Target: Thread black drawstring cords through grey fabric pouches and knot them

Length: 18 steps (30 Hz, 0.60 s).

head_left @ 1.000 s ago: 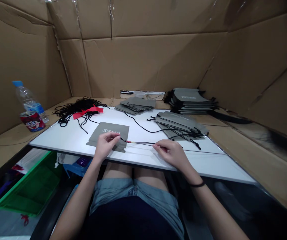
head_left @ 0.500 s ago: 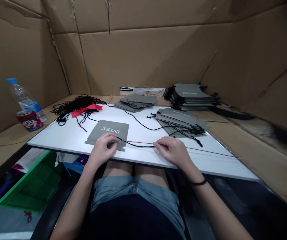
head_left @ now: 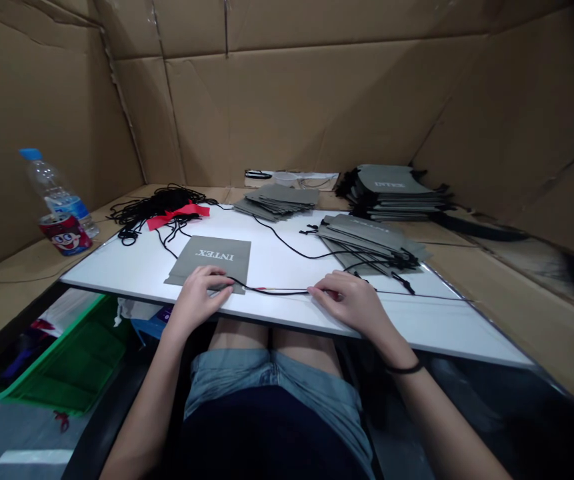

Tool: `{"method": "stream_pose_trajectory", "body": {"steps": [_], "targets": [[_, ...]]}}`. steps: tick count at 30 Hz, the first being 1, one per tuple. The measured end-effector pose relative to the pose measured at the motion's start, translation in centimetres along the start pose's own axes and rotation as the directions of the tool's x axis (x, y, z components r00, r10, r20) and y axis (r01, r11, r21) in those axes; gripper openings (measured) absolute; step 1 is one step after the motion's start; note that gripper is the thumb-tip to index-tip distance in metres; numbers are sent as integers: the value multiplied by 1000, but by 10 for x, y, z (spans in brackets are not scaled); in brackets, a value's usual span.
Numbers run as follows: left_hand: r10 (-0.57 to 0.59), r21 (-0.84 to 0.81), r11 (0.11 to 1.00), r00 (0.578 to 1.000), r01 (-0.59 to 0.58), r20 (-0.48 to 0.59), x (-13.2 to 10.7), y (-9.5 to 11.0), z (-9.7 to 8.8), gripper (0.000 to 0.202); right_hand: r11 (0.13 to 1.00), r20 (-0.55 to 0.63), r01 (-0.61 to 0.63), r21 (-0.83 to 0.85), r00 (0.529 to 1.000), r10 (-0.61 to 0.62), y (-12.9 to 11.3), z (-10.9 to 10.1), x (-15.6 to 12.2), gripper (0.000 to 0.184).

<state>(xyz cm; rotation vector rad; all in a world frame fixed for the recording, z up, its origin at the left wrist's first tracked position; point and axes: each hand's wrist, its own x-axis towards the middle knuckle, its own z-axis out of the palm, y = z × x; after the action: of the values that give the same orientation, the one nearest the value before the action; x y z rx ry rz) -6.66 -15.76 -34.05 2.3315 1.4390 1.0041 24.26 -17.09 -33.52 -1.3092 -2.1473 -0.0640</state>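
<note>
A flat grey pouch [head_left: 217, 255] printed INTEX, upside down to me, lies on the white table. My left hand [head_left: 203, 293] is closed at its near edge, thumb and fingers pinching the edge where a black cord [head_left: 279, 293] begins. That cord runs right to my right hand [head_left: 349, 298], which pinches it between thumb and fingertips. A thin dark rod or wire [head_left: 427, 295] with a red and yellow bit [head_left: 263, 289] near the pouch runs beneath my right hand towards the table's right edge. Whether my right fingers also grip it is hidden.
A heap of black cords [head_left: 159, 203] with a red strip [head_left: 179, 215] lies at back left. Behind are grey pouches [head_left: 279, 200]; to the right, corded pouches [head_left: 367, 243] and a taller stack [head_left: 391, 190]. A bottle [head_left: 59, 190] and red can [head_left: 65, 235] stand left. Below is a green crate [head_left: 67, 367].
My left thumb and fingers have come closer together at the pouch's edge. The red-and-yellow bit now shows slightly farther from the pouch's edge. My right hand stays on the cord; the view has shifted slightly.
</note>
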Motion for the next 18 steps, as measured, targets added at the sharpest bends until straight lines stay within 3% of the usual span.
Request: {"method": "stream_pose_trajectory", "body": {"steps": [18], "targets": [[17, 11, 1000, 999, -18, 50, 1, 1, -1, 21, 999, 29, -2, 35, 1000, 1, -1, -1, 1, 28]]}}
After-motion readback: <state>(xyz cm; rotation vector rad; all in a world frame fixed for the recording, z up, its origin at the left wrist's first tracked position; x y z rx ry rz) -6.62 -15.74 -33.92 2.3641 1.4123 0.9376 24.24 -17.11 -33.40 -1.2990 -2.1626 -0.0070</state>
